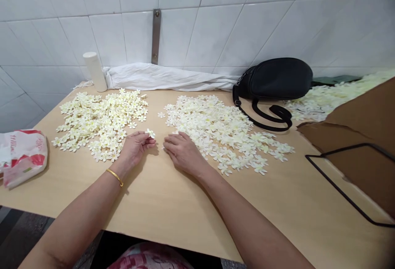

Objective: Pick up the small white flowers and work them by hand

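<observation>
Between thumb and fingers, my left hand [135, 147] pinches a small white flower [150, 133]. A gold bangle circles that wrist. My right hand [182, 151] rests at the near left edge of the right flower pile [212, 125], its fingers together and bent downward; whatever is under the fingertips is hidden. The left flower pile [98, 116], more yellowish, lies beyond and left of my left hand. One loose flower [161, 115] lies on the table between the two piles.
On the wooden table [160, 207] are a white bottle [95, 72], a white cloth [166, 77] along the tiled wall, a black bag [280, 78] with its strap, a red-and-white plastic bag [26, 155], a brown cardboard piece [364, 137] and a black wire frame [336, 195].
</observation>
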`<state>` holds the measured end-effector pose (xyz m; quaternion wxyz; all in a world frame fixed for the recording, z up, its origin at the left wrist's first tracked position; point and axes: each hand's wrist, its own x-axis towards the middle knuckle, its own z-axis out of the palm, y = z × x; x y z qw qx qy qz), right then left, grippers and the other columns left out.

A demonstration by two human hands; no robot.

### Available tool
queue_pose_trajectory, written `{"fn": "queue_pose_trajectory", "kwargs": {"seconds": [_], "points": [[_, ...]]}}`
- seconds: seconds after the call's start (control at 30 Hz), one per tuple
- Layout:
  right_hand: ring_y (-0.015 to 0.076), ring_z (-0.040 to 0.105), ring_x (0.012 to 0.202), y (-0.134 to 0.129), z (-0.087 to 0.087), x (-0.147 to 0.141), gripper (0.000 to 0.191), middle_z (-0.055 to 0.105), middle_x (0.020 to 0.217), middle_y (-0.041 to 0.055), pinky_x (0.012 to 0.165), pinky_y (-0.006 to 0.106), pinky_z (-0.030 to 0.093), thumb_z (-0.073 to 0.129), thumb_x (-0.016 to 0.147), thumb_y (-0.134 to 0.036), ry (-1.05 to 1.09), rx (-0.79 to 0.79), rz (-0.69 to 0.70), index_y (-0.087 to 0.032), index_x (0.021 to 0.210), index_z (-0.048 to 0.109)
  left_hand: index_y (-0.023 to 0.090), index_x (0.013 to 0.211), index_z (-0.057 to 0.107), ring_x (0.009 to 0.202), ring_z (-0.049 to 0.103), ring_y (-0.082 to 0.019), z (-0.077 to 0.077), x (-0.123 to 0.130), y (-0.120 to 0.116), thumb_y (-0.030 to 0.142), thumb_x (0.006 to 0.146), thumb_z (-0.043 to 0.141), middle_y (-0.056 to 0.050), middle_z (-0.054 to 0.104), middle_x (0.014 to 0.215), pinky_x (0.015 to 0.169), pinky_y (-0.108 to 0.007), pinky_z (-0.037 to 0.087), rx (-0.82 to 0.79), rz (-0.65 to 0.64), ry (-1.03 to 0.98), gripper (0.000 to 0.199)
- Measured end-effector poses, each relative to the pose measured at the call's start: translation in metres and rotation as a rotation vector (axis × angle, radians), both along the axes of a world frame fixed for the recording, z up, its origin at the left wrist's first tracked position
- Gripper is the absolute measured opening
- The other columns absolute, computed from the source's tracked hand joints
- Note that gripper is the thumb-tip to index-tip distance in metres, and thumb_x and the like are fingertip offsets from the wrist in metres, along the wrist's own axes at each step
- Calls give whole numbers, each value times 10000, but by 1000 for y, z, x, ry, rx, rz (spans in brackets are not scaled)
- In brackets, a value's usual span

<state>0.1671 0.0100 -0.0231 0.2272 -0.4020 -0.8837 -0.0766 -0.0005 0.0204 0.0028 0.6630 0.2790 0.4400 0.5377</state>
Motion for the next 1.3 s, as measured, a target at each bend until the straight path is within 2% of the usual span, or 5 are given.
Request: {"fn": "queue_pose_trajectory", "kwargs": {"seconds": [0.27, 0.43, 0.57, 0.87, 1.3], "points": [[234, 501, 890, 5, 4, 13, 176, 625, 900, 93, 757, 352, 350, 493, 754, -81, 119, 120, -264, -171, 818, 631, 90, 620, 573, 459, 556, -89, -6, 8, -8, 110, 687, 603, -53, 608, 539, 544, -232, 471, 61, -132, 138, 76], [169, 544, 776, -5, 10, -1, 157, 641, 822, 55, 725, 302, 372, 468, 831, -173, 385, 20, -92, -162, 896, 610, 93, 618, 571, 466, 558, -95, -6, 10, -10, 114, 676, 615, -43, 595, 536, 529, -235, 470, 65, -179, 128, 76], [159, 552, 735, -8, 10, -7, 170, 634, 757, 43, 710, 288, 361, 439, 833, -136, 337, -14, 19, -162, 887, 599, 81, 625, 581, 478, 567, -111, -7, 10, -10, 117, 656, 637, -50, 588, 526, 521, -245, 479, 55, -230, 101, 73], [180, 517, 691, -4, 8, -5, 219, 611, 703, 66, 672, 279, 345, 386, 793, -54, 164, -47, 11, -148, 797, 584, 58, 640, 614, 514, 597, -118, -5, 12, -12, 115, 653, 640, -74, 621, 583, 549, -232, 485, 36, -233, 16, 65], [183, 480, 639, -5, 7, -11, 219, 580, 670, 71, 654, 279, 372, 363, 788, -84, 246, -14, -39, -137, 778, 575, 74, 615, 605, 519, 604, -121, -8, 12, -13, 54, 584, 652, -55, 626, 570, 571, -241, 496, 47, -226, -30, 60]]}}
